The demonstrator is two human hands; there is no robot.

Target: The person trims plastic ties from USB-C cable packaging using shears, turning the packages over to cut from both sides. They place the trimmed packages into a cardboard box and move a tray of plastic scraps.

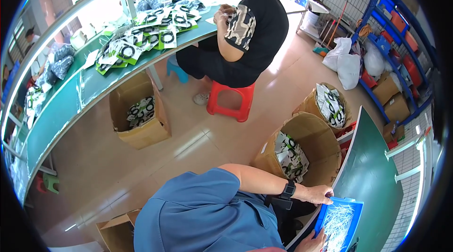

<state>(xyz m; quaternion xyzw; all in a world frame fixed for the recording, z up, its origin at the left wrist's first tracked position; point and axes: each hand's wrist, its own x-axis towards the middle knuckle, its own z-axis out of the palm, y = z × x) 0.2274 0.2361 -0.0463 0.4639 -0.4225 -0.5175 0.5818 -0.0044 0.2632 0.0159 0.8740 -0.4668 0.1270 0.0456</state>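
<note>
A shallow blue plastic tray (360, 206) full of thin white strips (339, 226) sits at the edge of the green worktable on the right. My left hand (321, 194), with a black watch on its wrist, grips the tray's far left corner. Lower down, my right hand (312, 242) holds the tray's left side; the frame's lower edge cuts off part of it. The tray's near end is partly out of the picture.
Cardboard boxes of packaged items (311, 134) (163, 122) stand on the floor. A person (264, 25) sits on a red stool (231, 103) at a long green bench (61, 105) heaped with white-and-green packages (151, 35). Blue shelving (377, 39) lines the right.
</note>
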